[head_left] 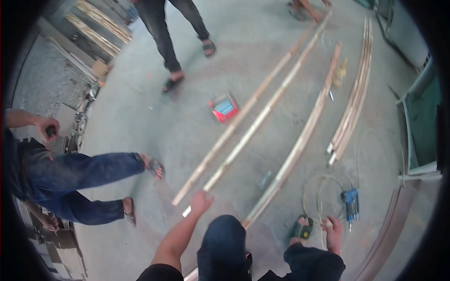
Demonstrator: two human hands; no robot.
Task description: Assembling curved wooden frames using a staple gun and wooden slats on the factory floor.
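Strip (255, 124) under the left grip (201, 202): pale cream with tan patches
Neighbouring strip (218, 147), to its left: reddish tan
Box (225, 107) beyond the left grip: bright red, light blue on top
Tool (350, 204) right of the right grip (333, 228): blue, silvery tip
Sandal (303, 227) left of the right grip: dark green, yellow spot
Floor (136, 117) around both grips: dusty grey, faintly reddish in patches

"Bright enough in here?"
"Softly: pale, diffuse light over the floor (187, 133), a faint shadow beside the black sandal (174, 84)."
"And the view?"
"Hazy, details smeared; wooden strips (351, 110) bow, corners go black."
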